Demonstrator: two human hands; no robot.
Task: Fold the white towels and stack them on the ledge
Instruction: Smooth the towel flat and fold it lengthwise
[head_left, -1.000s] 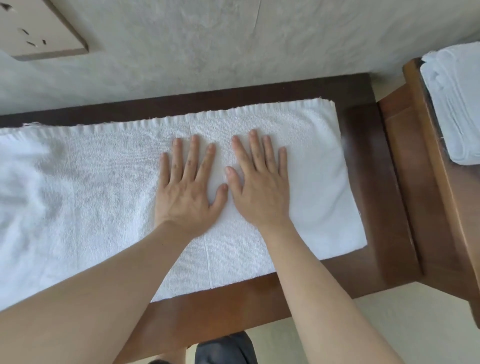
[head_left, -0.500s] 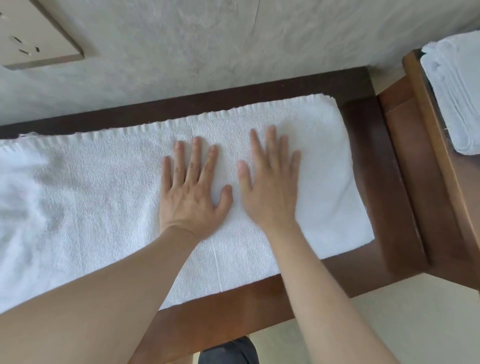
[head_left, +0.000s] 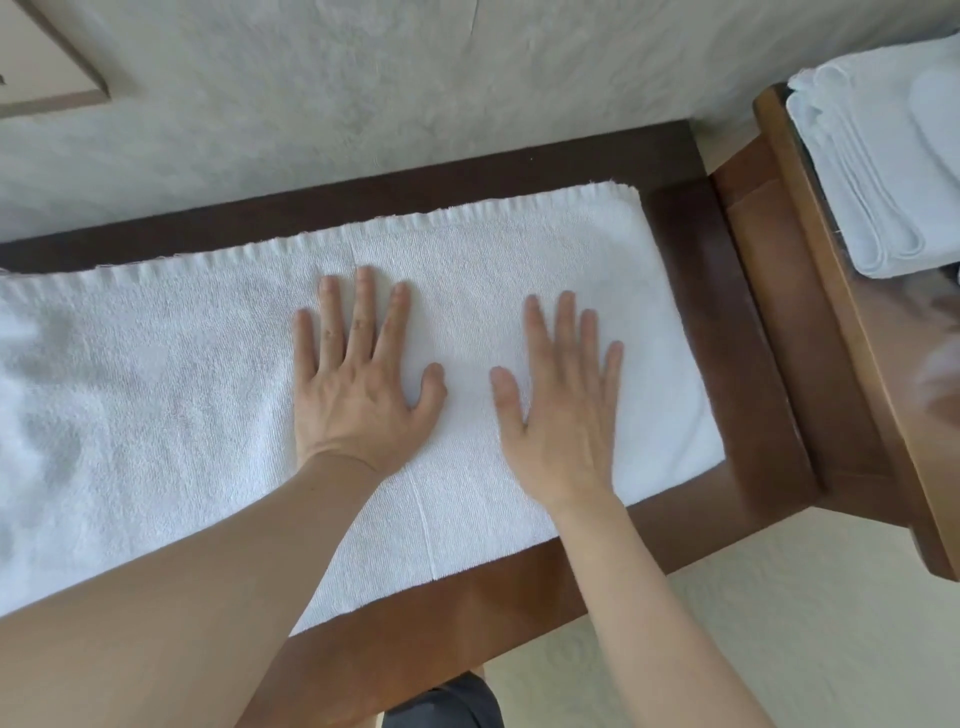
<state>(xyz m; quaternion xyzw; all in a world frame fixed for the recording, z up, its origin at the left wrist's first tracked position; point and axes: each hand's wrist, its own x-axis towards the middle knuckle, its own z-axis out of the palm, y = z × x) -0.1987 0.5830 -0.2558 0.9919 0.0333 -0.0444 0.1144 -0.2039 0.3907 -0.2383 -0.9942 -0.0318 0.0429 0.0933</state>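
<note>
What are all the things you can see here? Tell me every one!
Towel: one, white, spread flat along the ledge.
Ledge: one, dark brown wood, against the wall.
Folded towels: one stack, white, on the table at the right edge; number unclear.
Table: one, lighter brown wood, right of the ledge.
Wall: grey, textured, behind the ledge.
Wall plate: one, beige, top left corner.
Left hand: one, flat on the towel, fingers spread.
Right hand: one, flat on the towel, beside the left.
</note>
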